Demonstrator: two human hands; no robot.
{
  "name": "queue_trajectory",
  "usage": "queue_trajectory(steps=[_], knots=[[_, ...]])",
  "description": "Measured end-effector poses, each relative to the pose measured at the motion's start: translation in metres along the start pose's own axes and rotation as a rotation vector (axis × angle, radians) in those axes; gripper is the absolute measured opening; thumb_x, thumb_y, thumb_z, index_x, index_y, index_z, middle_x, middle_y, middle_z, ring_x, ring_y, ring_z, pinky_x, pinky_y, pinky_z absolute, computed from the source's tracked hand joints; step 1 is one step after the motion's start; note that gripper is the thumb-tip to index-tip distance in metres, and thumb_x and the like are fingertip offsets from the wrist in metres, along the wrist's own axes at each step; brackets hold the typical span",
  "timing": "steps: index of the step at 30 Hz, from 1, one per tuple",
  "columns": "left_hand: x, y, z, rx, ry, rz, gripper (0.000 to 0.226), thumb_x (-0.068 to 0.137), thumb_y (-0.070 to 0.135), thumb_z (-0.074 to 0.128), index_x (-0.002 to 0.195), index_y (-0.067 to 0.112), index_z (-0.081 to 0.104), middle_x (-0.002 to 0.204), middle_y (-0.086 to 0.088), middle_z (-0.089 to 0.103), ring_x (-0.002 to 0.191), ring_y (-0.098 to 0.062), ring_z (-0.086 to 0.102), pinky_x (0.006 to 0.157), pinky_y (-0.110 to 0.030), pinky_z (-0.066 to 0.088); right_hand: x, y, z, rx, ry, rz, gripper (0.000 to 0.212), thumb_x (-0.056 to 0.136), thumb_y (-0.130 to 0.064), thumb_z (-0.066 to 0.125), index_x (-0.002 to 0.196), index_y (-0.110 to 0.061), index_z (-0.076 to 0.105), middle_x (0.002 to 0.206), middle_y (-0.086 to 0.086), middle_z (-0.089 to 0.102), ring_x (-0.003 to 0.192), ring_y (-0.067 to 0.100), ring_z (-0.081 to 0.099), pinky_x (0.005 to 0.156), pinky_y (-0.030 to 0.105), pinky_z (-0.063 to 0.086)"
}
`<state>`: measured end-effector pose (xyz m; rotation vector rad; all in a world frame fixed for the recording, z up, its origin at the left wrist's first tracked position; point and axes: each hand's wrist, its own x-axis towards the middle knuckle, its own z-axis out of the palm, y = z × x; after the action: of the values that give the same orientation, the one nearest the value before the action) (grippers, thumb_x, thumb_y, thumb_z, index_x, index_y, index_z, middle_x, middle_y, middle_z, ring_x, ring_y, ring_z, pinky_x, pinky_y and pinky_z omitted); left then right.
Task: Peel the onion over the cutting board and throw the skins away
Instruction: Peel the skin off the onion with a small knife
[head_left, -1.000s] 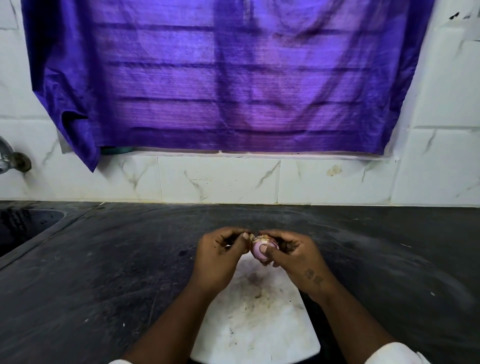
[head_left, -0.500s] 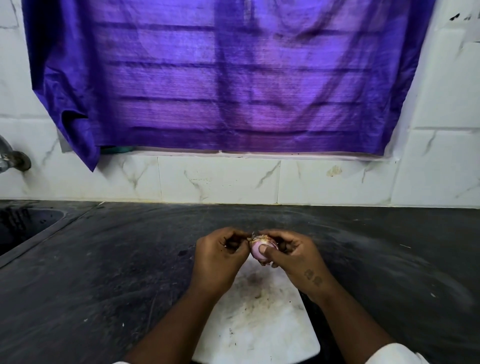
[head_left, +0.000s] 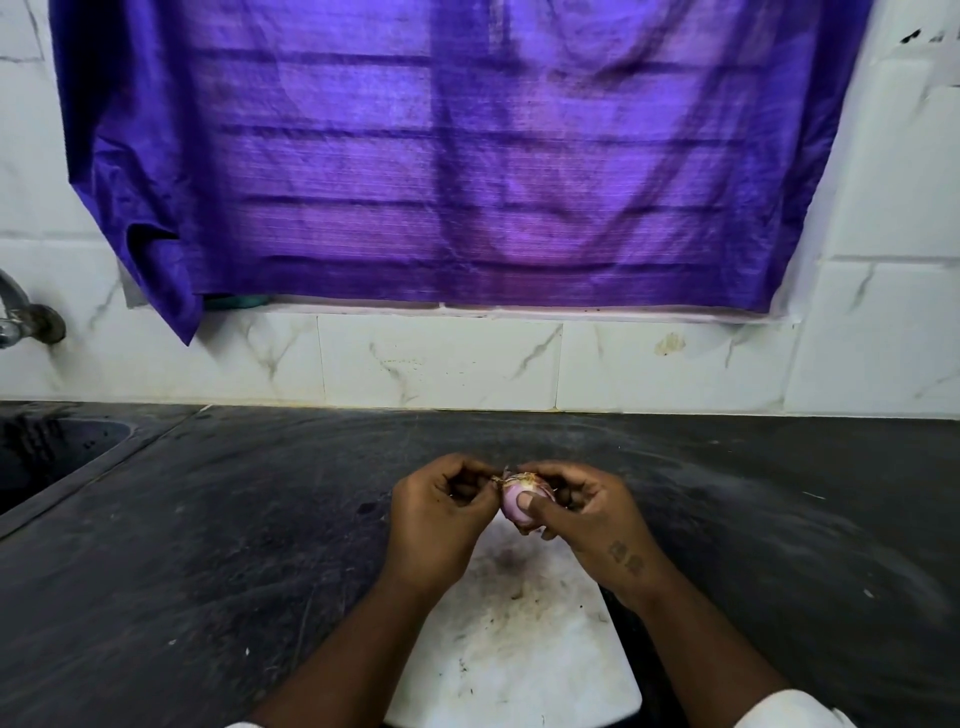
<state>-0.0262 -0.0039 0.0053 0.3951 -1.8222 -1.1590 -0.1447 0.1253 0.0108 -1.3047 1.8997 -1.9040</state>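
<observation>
The right hand (head_left: 582, 514) grips the onion (head_left: 519, 499) above the far end of the white cutting board (head_left: 514, 649) on the dark table (head_left: 208, 545). The left hand (head_left: 436, 514) pinches a strip of dry skin (head_left: 500, 478) at the onion's top

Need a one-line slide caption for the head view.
Over the cutting board, the right hand holds a pink onion while the left hand pinches dry skin at its top.
</observation>
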Motion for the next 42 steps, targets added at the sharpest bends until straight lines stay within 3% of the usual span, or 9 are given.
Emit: queue_trajectory(steps=[4,11,19,24,27,32,35,38,42], knots=[[0.005,-0.002,0.0,-0.172,0.019,-0.13,0.021,0.082,-0.011,0.074,0.086,0.008,0.079,0.078,-0.008,0.079,0.071,-0.022,0.075,0.064,-0.025,0.062,0.0,-0.002,-0.002,0.059,-0.018,0.015,0.024,0.085,-0.009,0.078,0.104,-0.024,0.078,0.095,0.0,0.081,0.079,0.029,0.076,0.063,0.038,0.06],[0.006,-0.001,-0.003,-0.446,0.002,-0.325,0.022,0.091,-0.013,0.06,0.086,0.003,0.074,0.078,-0.009,0.078,0.071,-0.018,0.074,0.066,-0.026,0.062,-0.001,-0.003,-0.005,0.263,-0.057,0.063,0.039,0.078,-0.026,0.077,0.114,-0.013,0.074,0.106,0.013,0.079,0.08,0.035,0.076,0.063,0.035,0.057],[0.009,-0.001,-0.009,-0.599,0.039,-0.535,0.018,0.096,-0.007,0.059,0.084,0.001,0.07,0.079,-0.014,0.072,0.069,-0.02,0.067,0.061,-0.021,0.063,0.0,-0.007,-0.009,0.466,-0.109,0.078,0.027,0.087,-0.015,0.061,0.108,-0.004,0.075,0.11,0.02,0.077,0.072,0.026,0.07,0.06,0.031,0.053],[0.008,-0.009,-0.013,-0.041,-0.079,-0.292,0.027,0.091,-0.002,0.063,0.073,0.009,0.079,0.066,-0.01,0.075,0.061,-0.019,0.068,0.061,-0.035,0.059,0.0,-0.012,-0.013,0.489,-0.027,0.152,0.014,0.084,-0.017,0.072,0.095,-0.017,0.081,0.101,0.013,0.08,0.069,0.022,0.071,0.057,0.028,0.054],[0.005,-0.009,-0.011,0.183,-0.196,-0.202,0.027,0.088,0.01,0.063,0.074,0.02,0.083,0.063,0.001,0.076,0.055,-0.01,0.068,0.057,-0.03,0.056,-0.001,-0.01,-0.01,0.418,-0.02,0.188,0.016,0.087,-0.012,0.066,0.092,-0.016,0.081,0.093,0.011,0.08,0.069,0.019,0.071,0.058,0.029,0.054],[0.001,-0.003,-0.012,0.29,-0.273,-0.138,0.031,0.078,0.043,0.056,0.081,0.026,0.082,0.074,0.002,0.078,0.065,-0.023,0.072,0.061,-0.042,0.058,-0.002,-0.01,-0.009,0.386,-0.028,0.235,0.017,0.093,-0.009,0.064,0.095,-0.015,0.08,0.09,0.013,0.08,0.072,0.021,0.073,0.061,0.03,0.056],[0.0,-0.003,-0.011,0.266,-0.303,-0.11,0.019,0.085,0.025,0.065,0.094,0.028,0.081,0.083,0.008,0.079,0.074,-0.014,0.074,0.07,-0.044,0.064,0.0,-0.008,-0.009,0.397,-0.014,0.263,0.014,0.093,-0.01,0.065,0.1,-0.011,0.077,0.089,0.016,0.078,0.07,0.022,0.072,0.061,0.03,0.056],[0.001,-0.003,-0.009,0.191,-0.279,-0.091,0.024,0.09,0.008,0.065,0.099,0.025,0.081,0.081,0.004,0.079,0.072,-0.013,0.075,0.07,-0.041,0.065,0.001,-0.006,-0.01,0.408,-0.006,0.303,0.013,0.093,-0.011,0.066,0.1,-0.007,0.075,0.087,0.019,0.076,0.065,0.021,0.068,0.059,0.028,0.057],[0.002,-0.004,-0.008,0.087,-0.269,-0.077,0.029,0.095,-0.002,0.058,0.101,0.017,0.08,0.087,0.002,0.08,0.073,-0.001,0.072,0.065,-0.019,0.055,0.002,-0.003,-0.01,0.386,-0.006,0.329,0.012,0.092,-0.013,0.068,0.099,-0.008,0.076,0.086,0.019,0.076,0.066,0.022,0.068,0.061,0.03,0.058]])
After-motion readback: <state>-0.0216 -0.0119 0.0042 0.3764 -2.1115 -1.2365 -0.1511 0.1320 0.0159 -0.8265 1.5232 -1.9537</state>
